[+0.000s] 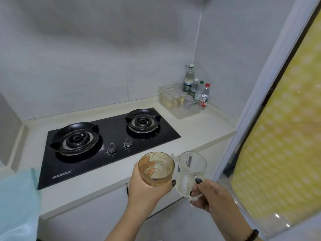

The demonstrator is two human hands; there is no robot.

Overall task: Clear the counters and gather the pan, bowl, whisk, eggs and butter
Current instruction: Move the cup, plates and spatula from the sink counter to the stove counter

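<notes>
Over the front edge of the counter (199, 126) I have both hands up, each carrying one glass, two in all. My left hand (144, 186) wraps its fingers around a smeared glass (156, 168) streaked brown inside; my right hand (208, 195) pinches the handle of a clear mug (190, 171), and the two glasses sit just beside each other. Beyond them lies one black hob (111, 164) with two burners and two knobs. Farther back, in the corner, one clear bin (178, 101) stands beside four bottles (189, 79). I can't spot pan, bowl, whisk, eggs or butter.
</notes>
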